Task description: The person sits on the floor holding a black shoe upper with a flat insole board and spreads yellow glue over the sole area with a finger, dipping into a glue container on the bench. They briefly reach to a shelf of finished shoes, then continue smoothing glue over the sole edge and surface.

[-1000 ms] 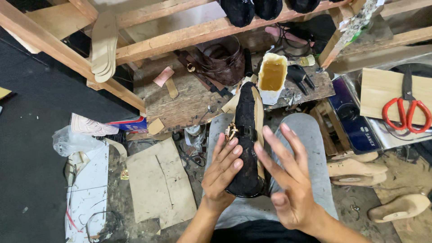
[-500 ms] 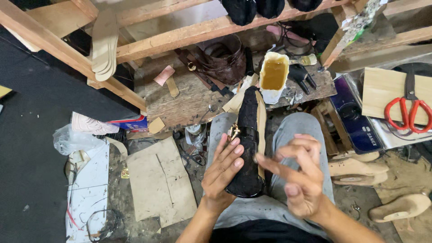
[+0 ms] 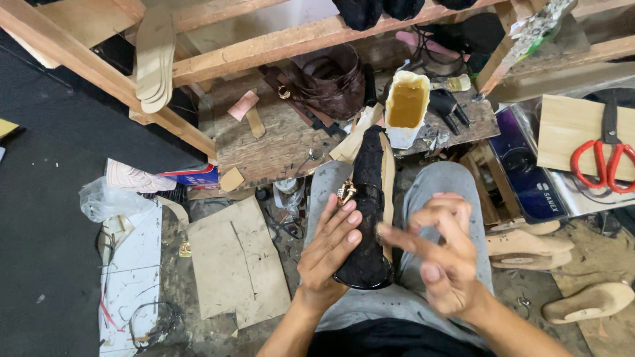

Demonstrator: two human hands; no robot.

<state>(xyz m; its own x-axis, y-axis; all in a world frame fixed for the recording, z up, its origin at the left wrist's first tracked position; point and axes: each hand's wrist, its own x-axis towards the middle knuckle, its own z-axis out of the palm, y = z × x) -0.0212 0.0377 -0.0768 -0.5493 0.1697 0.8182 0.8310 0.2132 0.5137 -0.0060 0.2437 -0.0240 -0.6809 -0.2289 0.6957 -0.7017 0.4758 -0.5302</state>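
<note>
The black shoe [image 3: 368, 211] lies lengthwise on the person's lap, toe towards the body — the left hand [image 3: 329, 254] presses flat against its left side, fingers [image 3: 340, 221] straight and together. The right hand [image 3: 442, 254] hovers just beside it on the right, fingers loosely spread, holding nothing — blurred.

Black lace-patterned shoe [image 3: 368, 211] with gold buckle [image 3: 345, 192] and tan sole edge, near centre. Grey trousers [image 3: 436, 192] beneath. Amber-yellow glue in white container [image 3: 406, 106], far centre. Dark brown leather straps [image 3: 331, 82] on bare wooden bench [image 3: 271, 142]. Red-handled scissors [image 3: 605, 162] on pale wood board [image 3: 569, 129], far right. Pale tan shoe lasts [image 3: 529, 243], right. Brown cardboard pieces [image 3: 231, 258] and clear plastic bag [image 3: 109, 198], left. Black floor mat [image 3: 46, 165], far left.
</note>
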